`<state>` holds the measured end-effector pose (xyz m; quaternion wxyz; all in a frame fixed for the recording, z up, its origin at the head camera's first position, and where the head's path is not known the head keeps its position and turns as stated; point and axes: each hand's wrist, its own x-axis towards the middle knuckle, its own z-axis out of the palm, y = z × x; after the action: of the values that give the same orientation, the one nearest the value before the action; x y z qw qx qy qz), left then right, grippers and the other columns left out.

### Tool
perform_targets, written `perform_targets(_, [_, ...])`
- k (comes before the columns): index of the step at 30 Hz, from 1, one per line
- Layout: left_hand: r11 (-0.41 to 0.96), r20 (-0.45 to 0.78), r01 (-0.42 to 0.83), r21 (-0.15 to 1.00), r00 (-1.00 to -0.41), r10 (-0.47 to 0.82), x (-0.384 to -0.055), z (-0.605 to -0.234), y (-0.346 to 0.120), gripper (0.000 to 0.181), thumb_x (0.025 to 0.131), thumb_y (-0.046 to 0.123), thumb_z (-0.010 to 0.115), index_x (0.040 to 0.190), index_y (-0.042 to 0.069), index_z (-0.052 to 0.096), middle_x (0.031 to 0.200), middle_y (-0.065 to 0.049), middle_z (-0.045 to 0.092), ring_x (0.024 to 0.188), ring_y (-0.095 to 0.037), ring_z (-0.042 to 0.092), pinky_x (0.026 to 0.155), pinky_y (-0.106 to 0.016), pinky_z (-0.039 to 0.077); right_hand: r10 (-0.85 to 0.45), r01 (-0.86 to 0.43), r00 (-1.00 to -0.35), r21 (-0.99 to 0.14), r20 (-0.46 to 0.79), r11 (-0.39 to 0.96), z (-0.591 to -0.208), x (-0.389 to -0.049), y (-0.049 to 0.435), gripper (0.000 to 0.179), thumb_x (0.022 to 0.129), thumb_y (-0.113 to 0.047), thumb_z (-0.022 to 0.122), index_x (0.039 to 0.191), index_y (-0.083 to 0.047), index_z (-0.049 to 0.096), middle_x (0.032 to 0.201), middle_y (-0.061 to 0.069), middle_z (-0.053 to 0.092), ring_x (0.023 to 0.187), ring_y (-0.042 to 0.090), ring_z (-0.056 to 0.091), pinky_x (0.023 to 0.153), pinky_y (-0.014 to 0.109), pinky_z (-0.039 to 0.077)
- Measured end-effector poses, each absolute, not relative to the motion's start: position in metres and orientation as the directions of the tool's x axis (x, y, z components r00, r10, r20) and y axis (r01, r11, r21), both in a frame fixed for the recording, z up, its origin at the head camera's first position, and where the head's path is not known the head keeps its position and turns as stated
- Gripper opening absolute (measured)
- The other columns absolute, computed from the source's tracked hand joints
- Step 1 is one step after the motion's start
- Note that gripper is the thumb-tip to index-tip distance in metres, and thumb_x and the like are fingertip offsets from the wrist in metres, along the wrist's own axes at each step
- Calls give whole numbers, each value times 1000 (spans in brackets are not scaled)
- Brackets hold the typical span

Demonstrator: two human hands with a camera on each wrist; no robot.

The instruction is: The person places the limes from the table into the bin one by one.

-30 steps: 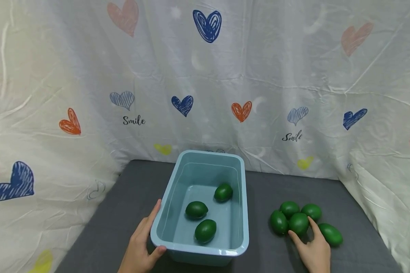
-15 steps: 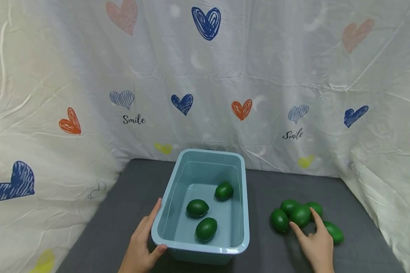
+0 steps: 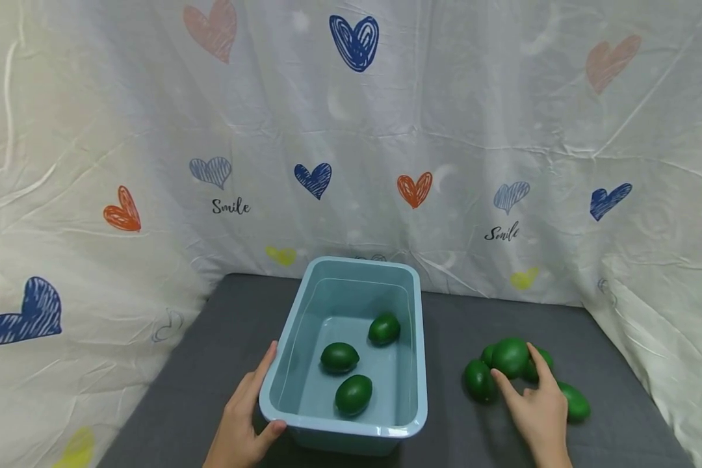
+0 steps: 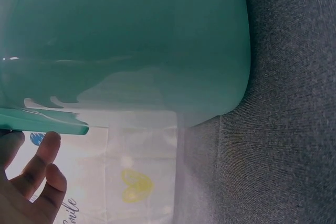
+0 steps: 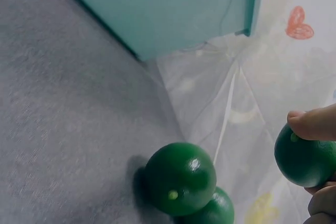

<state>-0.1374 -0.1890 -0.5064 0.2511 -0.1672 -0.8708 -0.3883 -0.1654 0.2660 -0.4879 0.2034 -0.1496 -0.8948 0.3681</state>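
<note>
My right hand (image 3: 539,411) pinches a dark green lime (image 3: 510,357) between thumb and fingers. In the right wrist view this lime (image 5: 304,156) is off the grey cloth, raised above the others. Close around it lie several more limes, among them one at the left (image 3: 479,380) and one at the right (image 3: 574,402); others are partly hidden behind the held lime and the fingers. My left hand (image 3: 244,409) holds the near left corner of a blue-green plastic bin (image 3: 344,426), thumb at the front rim, fingers along the left side. Three limes (image 3: 353,394) lie inside the bin.
A dark grey cloth (image 3: 444,416) covers the table under the bin and limes. Behind it hangs a white curtain (image 3: 351,130) printed with hearts and the word Smile, close to the bin's far end. The curtain also runs along both sides.
My right hand has lifted the pinched lime up off the group and slightly away from me. My left hand and the bin have stayed in place.
</note>
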Motion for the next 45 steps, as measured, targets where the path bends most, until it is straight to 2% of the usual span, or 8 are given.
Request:
perform_targets(12, [632,584,508,585,-805,107,-140,-507,-190,94,91,44,81,168,18,35,142,-9,64,108,-11,56,80,-36,53,403,70,-877,-763,260,643,-474,-173,252,85,92,-41,84,162,-11,44,43,-1,41,32,9,30,37,29,33])
perform_targets(15, [629,590,517,580,-800,113,-140,-506,-189,94,91,44,81,168,17,34,143,-9,64,109,-11,56,80,-37,53,398,56,-877,-766,268,640,-471,-175,249,85,92,-40,84,161,-11,45,48,3,52,32,9,30,37,29,33])
perform_targets(18, [625,585,511,590,-804,105,-138,-504,-188,94,90,45,82,168,20,35,144,-6,64,109,-10,56,81,-36,54,389,38,-877,-766,283,642,-469,-177,246,85,92,-39,85,161,-12,45,50,6,55,33,9,30,37,29,34])
perform_targets(20, [624,586,510,592,-804,102,-137,-504,-188,93,90,45,81,168,20,35,145,-6,63,109,-11,56,80,-36,54,380,19,-875,-763,300,646,-468,-178,244,84,92,-37,85,161,-12,46,49,3,54,33,9,29,37,29,33])
perform_targets(25, [622,579,503,599,-809,97,-138,-504,-188,93,91,47,80,168,21,35,144,-5,63,109,-11,56,79,-36,54,362,-18,-872,-762,329,647,-464,-181,239,82,92,-34,86,160,-12,47,42,-3,38,32,7,27,35,28,31])
perform_targets(32, [619,562,503,602,-818,118,-141,-503,-189,97,87,37,84,169,21,33,147,-5,61,109,-9,55,82,-35,54,354,-53,-868,-774,347,630,-460,-184,231,83,91,-34,87,161,-16,46,41,-3,37,31,8,27,35,29,31])
perform_targets(38, [630,578,515,582,-806,125,-140,-505,-192,96,89,38,83,168,17,33,154,-7,58,114,-10,56,85,-37,53,327,-95,-871,-778,367,621,-457,-186,224,84,91,-33,87,162,-17,45,42,-5,34,30,7,26,35,28,31])
perform_targets(45, [614,574,512,601,-811,114,-139,-507,-190,98,87,37,85,168,19,34,148,-6,61,111,-9,56,85,-33,51,312,-153,-851,-767,423,623,-453,-191,219,85,87,-31,90,160,-16,48,42,-2,35,31,2,23,37,26,28])
